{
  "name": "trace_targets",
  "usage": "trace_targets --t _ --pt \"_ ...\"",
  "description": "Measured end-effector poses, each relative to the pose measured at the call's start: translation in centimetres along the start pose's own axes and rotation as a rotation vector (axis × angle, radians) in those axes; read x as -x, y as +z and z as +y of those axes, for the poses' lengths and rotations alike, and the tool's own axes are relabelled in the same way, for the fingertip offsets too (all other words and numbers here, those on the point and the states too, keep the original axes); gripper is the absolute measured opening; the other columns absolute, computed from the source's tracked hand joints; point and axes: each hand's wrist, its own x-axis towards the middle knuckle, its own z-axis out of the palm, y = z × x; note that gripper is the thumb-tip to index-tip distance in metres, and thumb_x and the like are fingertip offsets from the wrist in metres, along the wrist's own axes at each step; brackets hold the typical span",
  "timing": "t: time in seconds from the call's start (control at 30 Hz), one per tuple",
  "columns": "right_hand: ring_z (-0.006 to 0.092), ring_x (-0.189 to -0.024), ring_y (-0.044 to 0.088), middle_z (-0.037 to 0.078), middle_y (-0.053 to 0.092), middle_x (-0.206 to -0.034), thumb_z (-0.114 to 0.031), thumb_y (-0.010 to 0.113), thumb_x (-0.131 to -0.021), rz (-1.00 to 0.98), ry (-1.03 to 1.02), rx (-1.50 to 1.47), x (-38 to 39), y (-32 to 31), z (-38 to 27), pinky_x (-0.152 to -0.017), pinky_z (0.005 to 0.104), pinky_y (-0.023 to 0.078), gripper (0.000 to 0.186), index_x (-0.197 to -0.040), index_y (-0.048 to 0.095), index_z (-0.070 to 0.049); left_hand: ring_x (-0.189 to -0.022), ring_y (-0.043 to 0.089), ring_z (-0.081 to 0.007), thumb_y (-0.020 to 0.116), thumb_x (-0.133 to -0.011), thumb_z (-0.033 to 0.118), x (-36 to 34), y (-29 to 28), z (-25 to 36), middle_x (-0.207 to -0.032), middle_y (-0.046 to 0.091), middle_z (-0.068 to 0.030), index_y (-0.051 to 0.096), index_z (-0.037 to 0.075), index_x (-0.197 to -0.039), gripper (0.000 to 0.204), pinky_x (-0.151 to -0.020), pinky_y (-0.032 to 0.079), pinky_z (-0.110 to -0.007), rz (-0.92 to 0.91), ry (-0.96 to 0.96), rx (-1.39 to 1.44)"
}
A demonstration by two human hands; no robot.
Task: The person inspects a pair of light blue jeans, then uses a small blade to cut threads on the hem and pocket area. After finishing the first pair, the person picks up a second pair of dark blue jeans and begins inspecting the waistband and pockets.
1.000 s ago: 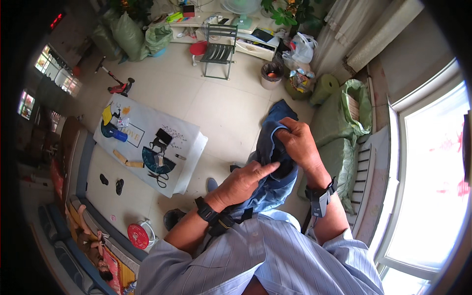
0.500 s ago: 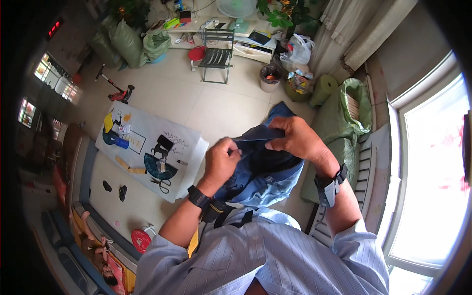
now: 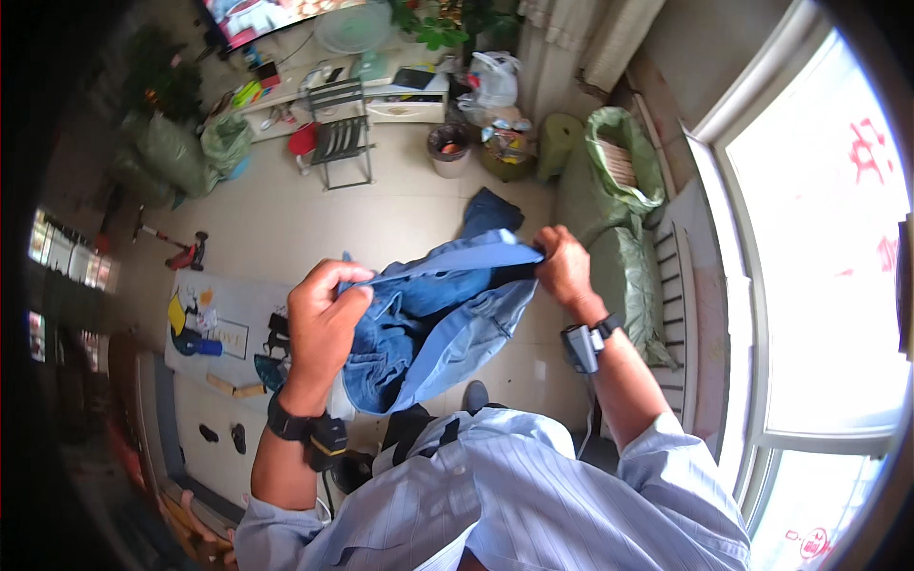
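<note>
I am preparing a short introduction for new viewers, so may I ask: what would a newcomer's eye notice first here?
Probably the blue denim garment in the middle, held spread between the left hand and the right hand. Next may come the bright window filling the right side. Toward the top, a dark slatted chair stands out against the pale floor.
</note>
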Motion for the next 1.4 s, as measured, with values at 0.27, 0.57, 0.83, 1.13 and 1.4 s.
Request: trace_targets --t 0.27,0.57,0.83,1.13,1.4 --pt "0.0298 -0.075 0.073 0.017 0.073 -0.087 -0.002 0.058 -0.087 -0.409 0.845 -0.652 9.3 6.3 7.1 -0.06 0.0376 0.057 0.023 -0.101 0.076 0.0 -0.073 0.049 -0.0033 0.062 -0.09 -0.005 -2.0 -2.8 -2.5 -0.086 0.061 0.0029 0.069 -0.001 -0.099 0.012 -0.065 0.04 -0.022 0.13 0.011 -0.161" --pt "0.0124 -0.057 0.059 0.005 0.066 -0.082 0.002 0.054 -0.088 -0.422 0.513 -1.091 -0.9 -4.2 -1.7 -0.045 0.026 0.042 0.03 -0.113 0.07 -0.002 -0.062 0.05 -0.0103 0.062 -0.085 0.001 -5.9 -15.1 -13.6 -0.067 0.058 -0.0021 0.071 0.0 -0.093 0.012 -0.059 0.043 -0.03 0.193 -0.112 -0.545" --pt "0.0092 -0.058 0.059 0.004 0.068 -0.086 0.004 0.051 -0.092 -0.358 0.425 -1.34 -7.3 -7.6 -13.2 -0.046 0.0234 0.043 0.029 -0.115 0.068 -0.002 -0.065 0.058 -0.0118 0.057 -0.094 0.003 -8.3 -18.8 -17.8 -0.078 0.061 -0.0016 0.067 0.002 -0.099 0.011 -0.054 0.048 -0.029 0.13 -0.437 -0.289" --pt "0.0114 -0.067 0.067 0.004 0.068 -0.088 0.005 0.052 -0.093 -0.22 0.382 -1.396 -8.9 -10.3 -18.2 -0.052 0.0232 0.05 0.029 -0.115 0.068 -0.002 -0.075 0.065 -0.0147 0.058 -0.091 -0.002 -11.5 -15.8 -19.4 -0.091 0.067 -0.0064 0.063 0.002 -0.101 0.012 -0.062 0.054 -0.03 0.101 -0.558 0.185" --pt "0.0131 -0.071 0.067 0.005 0.067 -0.09 0.006 0.058 -0.087 -0.126 0.313 -1.35 -8.1 -15.0 -19.5 -0.06 0.0244 0.054 0.031 -0.115 0.071 0.0 -0.073 0.057 -0.0112 0.072 -0.075 -0.006 -14.5 -10.2 -17.8 -0.083 0.062 -0.0033 0.064 0.001 -0.093 0.021 -0.065 0.046 -0.028 -0.068 -0.286 0.027"
